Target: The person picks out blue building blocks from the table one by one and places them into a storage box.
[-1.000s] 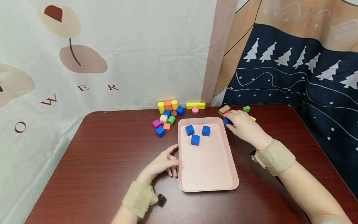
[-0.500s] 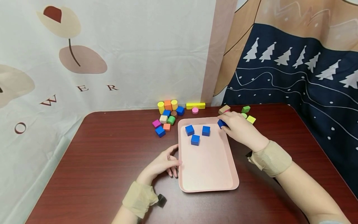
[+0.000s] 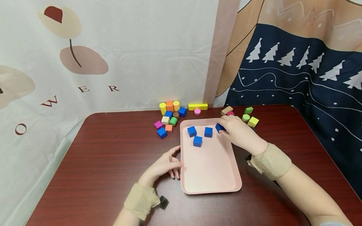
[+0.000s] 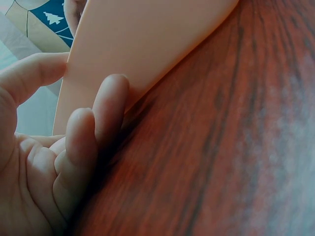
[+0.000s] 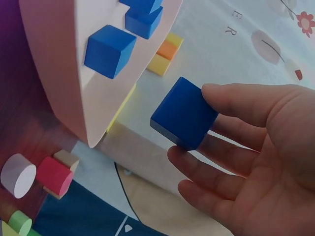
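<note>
A blue cube (image 5: 182,114) is pinched between the thumb and fingertips of my right hand (image 3: 241,131). In the head view this cube overlaps the upper right of the pink tray (image 3: 210,171). On the tray's far half lie three other blue cubes, one at the left (image 3: 191,131), one at the right (image 3: 208,132) and one nearer (image 3: 197,141). My left hand (image 3: 164,165) holds the tray's left side, its thumb at the rim. From the left wrist, fingers (image 4: 110,101) show against the outer wall.
Behind the tray's left corner is a cluster of mixed blocks, including an orange block (image 3: 168,128) and a green cylinder (image 3: 173,121). A long yellow block (image 3: 198,107) lies by the back edge. More blocks, among them a yellow-green cube (image 3: 253,122), lie beyond my right hand.
My right hand has moved left with the blue cube, from the blocks right of the tray to over its upper right part. Left hand and tray have stayed put.
</note>
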`<state>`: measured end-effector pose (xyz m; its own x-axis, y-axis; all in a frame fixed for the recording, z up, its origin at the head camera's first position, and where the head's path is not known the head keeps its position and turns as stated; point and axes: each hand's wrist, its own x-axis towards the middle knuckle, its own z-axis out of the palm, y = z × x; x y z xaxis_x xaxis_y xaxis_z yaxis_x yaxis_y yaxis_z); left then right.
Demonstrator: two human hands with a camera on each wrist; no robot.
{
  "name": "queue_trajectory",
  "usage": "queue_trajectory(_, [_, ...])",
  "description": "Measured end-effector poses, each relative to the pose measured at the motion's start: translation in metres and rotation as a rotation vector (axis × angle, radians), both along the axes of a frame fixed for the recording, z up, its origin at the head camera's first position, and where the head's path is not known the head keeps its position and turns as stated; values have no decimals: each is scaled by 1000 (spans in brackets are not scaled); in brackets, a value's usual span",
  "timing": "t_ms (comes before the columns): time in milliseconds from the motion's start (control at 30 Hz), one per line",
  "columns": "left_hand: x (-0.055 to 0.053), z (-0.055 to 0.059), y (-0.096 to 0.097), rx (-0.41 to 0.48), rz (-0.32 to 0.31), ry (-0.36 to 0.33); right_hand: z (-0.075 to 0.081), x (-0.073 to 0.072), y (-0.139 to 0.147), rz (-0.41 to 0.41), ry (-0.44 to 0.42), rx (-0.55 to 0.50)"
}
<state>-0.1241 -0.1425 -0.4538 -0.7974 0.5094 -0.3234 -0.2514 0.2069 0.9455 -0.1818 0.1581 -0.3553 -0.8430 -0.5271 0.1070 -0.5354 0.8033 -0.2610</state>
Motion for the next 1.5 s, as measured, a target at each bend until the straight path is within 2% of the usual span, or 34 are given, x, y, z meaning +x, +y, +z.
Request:
queue_trajectory(500, [0,-1,0,-2,-1,-3,-1,1,-11,34,-44,25])
queue_trajectory(900, [-1,-4,-1,-12,-6,2,0,2,-17,84,-40,56])
queue_trajectory(1167, [-1,-4,-2,-3,-5,-4,-2,2,-21,102,-101,52])
queue_trajectory(1500, [-1,-3,-1,7,-6,-10,-9,-4,-23,189,-94,46])
